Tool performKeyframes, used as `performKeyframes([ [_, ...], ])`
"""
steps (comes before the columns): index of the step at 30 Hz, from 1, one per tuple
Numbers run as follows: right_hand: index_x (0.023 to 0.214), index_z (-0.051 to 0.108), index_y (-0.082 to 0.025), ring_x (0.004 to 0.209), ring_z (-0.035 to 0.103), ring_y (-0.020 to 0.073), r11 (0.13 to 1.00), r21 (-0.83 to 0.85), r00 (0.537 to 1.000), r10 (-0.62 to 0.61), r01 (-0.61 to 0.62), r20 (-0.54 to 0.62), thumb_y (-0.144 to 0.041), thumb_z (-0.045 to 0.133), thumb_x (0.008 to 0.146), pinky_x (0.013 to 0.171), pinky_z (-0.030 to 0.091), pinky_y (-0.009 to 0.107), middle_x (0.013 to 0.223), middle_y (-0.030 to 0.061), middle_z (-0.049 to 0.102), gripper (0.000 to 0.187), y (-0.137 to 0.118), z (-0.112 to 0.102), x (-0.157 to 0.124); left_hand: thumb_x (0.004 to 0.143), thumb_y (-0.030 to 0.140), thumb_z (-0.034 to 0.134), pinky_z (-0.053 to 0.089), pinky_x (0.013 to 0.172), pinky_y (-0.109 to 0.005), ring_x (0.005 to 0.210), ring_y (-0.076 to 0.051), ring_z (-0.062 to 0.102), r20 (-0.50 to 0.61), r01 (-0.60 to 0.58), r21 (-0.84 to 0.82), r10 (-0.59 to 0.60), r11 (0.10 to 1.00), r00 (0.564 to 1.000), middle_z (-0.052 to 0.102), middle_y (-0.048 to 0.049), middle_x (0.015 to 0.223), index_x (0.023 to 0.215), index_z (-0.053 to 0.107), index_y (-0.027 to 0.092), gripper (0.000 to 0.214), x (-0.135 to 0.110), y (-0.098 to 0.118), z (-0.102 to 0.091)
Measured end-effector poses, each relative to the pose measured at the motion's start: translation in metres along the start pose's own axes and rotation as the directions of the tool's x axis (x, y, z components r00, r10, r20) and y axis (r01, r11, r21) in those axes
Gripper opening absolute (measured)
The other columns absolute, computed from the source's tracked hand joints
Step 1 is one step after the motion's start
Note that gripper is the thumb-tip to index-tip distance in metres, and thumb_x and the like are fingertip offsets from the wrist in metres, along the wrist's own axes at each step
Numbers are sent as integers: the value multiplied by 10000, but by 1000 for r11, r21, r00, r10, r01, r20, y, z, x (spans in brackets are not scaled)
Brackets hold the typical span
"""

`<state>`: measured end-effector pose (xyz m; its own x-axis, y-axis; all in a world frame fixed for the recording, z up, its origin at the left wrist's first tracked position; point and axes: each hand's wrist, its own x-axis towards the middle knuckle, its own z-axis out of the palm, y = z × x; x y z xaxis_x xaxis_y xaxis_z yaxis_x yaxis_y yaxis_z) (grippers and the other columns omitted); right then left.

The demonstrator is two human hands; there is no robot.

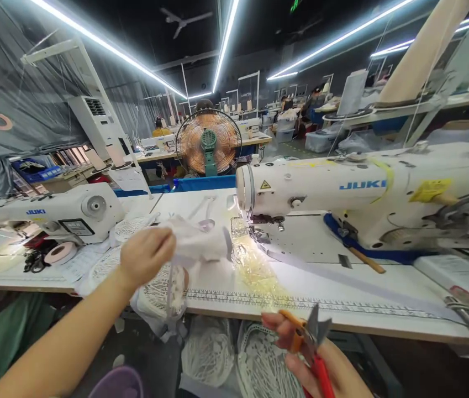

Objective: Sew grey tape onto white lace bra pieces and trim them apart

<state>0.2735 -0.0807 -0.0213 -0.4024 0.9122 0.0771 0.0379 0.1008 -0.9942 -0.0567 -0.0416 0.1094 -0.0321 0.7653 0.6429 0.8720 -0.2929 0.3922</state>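
Observation:
My left hand (pixel 145 257) is closed on an edge of a white fabric piece (pixel 203 240), which stretches from my fist toward the sewing machine. White lace-patterned pieces (pixel 162 290) lie beneath that hand and droop over the table's front edge. My right hand (pixel 333 367), low in front of the table, grips scissors (pixel 316 326) with orange and red handles, their blades parted and pointing up. A white JUKI sewing machine (pixel 300 185) stands ahead, its lamp lighting the needle area. From the needle area, a pale strip (pixel 342 282) runs right across the table.
A measuring tape (pixel 234 298) lines the table's front edge. Another JUKI machine (pixel 93 207) is on the left, and a large fan (pixel 208 141) stands behind. A wooden-handled tool (pixel 367 260) lies by the machine's base. More lace pieces (pixel 207 354) hang below the table.

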Motion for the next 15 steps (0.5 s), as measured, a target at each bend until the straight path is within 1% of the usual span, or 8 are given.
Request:
performKeyframes([
  [1, 1024, 576, -238, 1096, 554, 268, 996, 89, 999, 1, -5, 44, -494, 542, 805, 864, 477, 362, 1240, 127, 556, 338, -7, 5, 8, 655, 208, 696, 435, 800, -333, 836, -237, 607, 56, -14, -14, 15, 1000, 998, 679, -66, 840, 757, 691, 255, 113, -26, 0, 3],
  [2, 1012, 567, -235, 1059, 574, 262, 987, 156, 994, 11, -27, 105, -516, 527, 810, 847, 478, 371, 1224, 133, 558, 348, -13, 10, 15, 674, 201, 686, 443, 771, -332, 802, -225, 613, 180, -87, -32, 91, 996, 979, 688, -70, 870, 820, 700, 277, 166, -51, -3, 7],
  [3, 996, 559, -225, 1004, 597, 253, 978, 201, 983, 19, -56, 182, -540, 512, 811, 803, 489, 366, 1172, 138, 577, 369, -16, 12, 20, 715, 189, 647, 443, 758, -331, 802, -218, 618, 281, -183, -21, 181, 983, 942, 692, -70, 921, 919, 690, 303, 237, -75, -7, 11],
  [5, 972, 540, -199, 850, 626, 221, 965, 227, 932, 45, -134, 359, -588, 493, 800, 697, 498, 336, 991, 119, 615, 429, -18, 11, 30, 776, 131, 542, 430, 777, -342, 868, -227, 622, 347, -309, 27, 282, 951, 895, 675, -86, 1034, 1063, 642, 318, 357, -114, -19, 18],
  [7, 927, 524, -177, 700, 606, 178, 964, 179, 868, 87, -197, 488, -633, 468, 788, 624, 488, 307, 800, 64, 594, 480, -18, 3, 39, 794, 111, 489, 411, 801, -349, 912, -234, 615, 339, -380, 142, 316, 914, 886, 653, -93, 1094, 1122, 610, 319, 407, -143, -33, 24],
  [9, 874, 512, -169, 589, 559, 138, 965, 68, 811, 172, -252, 560, -668, 433, 782, 571, 474, 282, 685, 10, 535, 513, -20, -8, 50, 803, 100, 460, 390, 819, -353, 917, -230, 611, 298, -413, 300, 326, 860, 897, 648, -98, 1098, 1139, 602, 310, 421, -162, -42, 27],
  [12, 790, 493, -169, 503, 498, 103, 947, -109, 764, 309, -302, 566, -722, 375, 765, 484, 435, 244, 630, -28, 456, 566, -31, -19, 75, 826, 66, 420, 363, 834, -361, 911, -216, 601, 208, -383, 487, 322, 785, 924, 645, -113, 1072, 1112, 623, 277, 409, -176, -48, 31],
  [15, 736, 465, -180, 469, 465, 92, 905, -324, 736, 416, -276, 534, -732, 399, 743, 462, 405, 233, 596, -41, 429, 556, -47, -21, 103, 848, 54, 406, 362, 832, -354, 912, -200, 587, 190, -377, 535, 328, 756, 925, 634, -110, 1065, 1080, 637, 268, 391, -180, -48, 33],
])
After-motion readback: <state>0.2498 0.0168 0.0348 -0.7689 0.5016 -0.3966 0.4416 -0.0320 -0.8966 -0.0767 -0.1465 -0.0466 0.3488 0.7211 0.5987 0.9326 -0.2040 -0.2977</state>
